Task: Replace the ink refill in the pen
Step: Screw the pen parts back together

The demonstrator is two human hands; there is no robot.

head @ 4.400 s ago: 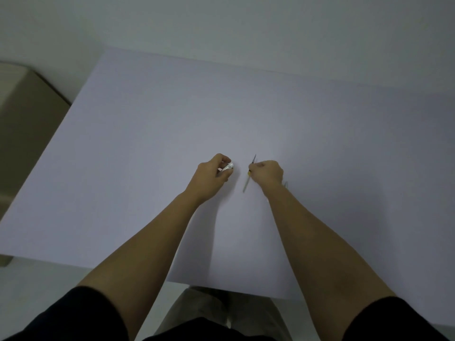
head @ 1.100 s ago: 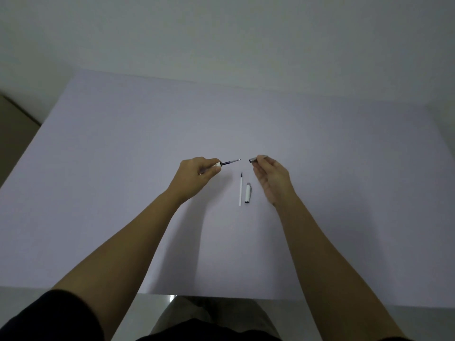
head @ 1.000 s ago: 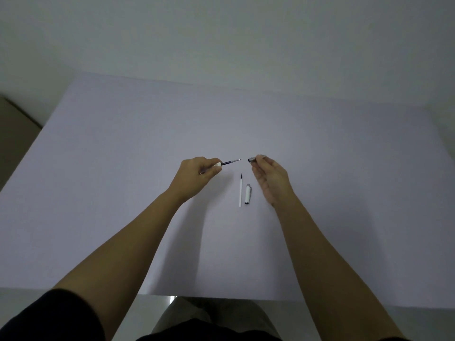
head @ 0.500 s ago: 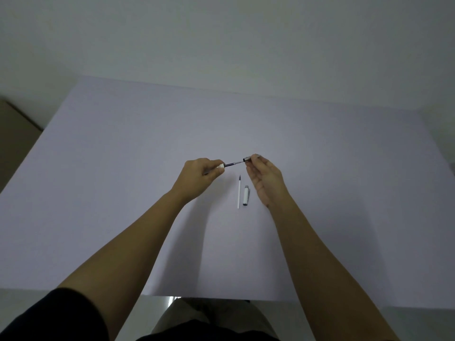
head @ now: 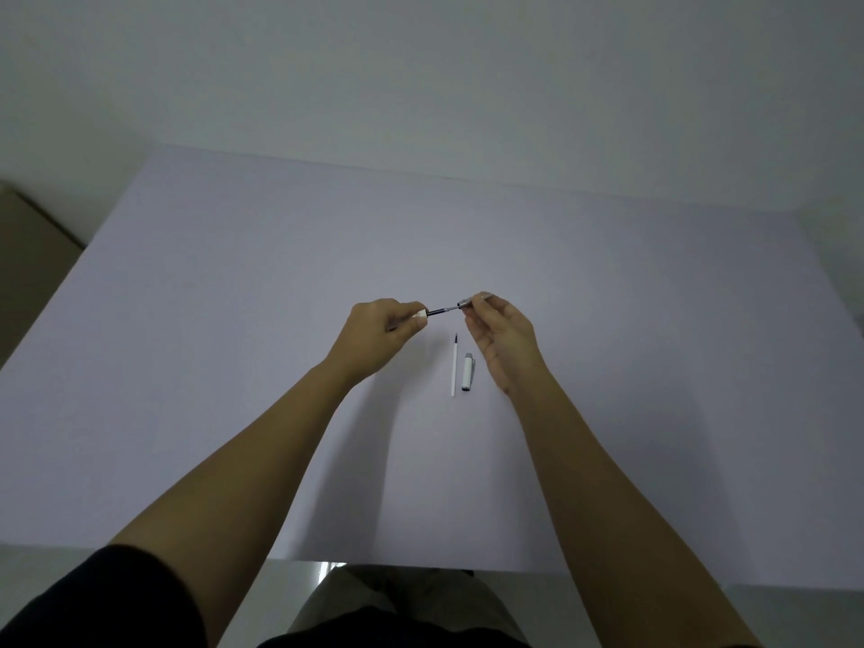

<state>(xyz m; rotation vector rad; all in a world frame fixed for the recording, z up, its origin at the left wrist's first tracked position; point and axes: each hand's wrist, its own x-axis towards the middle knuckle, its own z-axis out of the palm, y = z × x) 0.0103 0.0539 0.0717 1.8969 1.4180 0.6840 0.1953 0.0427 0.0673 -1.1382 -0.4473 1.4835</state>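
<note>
Pale table fills most of view. Left hand fist-curled, fingers pinching the white pen barrel, dark refill sticking out toward the right. Right hand fingertips pinching the small silver tip section at the refill's end. On the table between the hands: 1 white spare refill, just beside it the pen cap.
</note>
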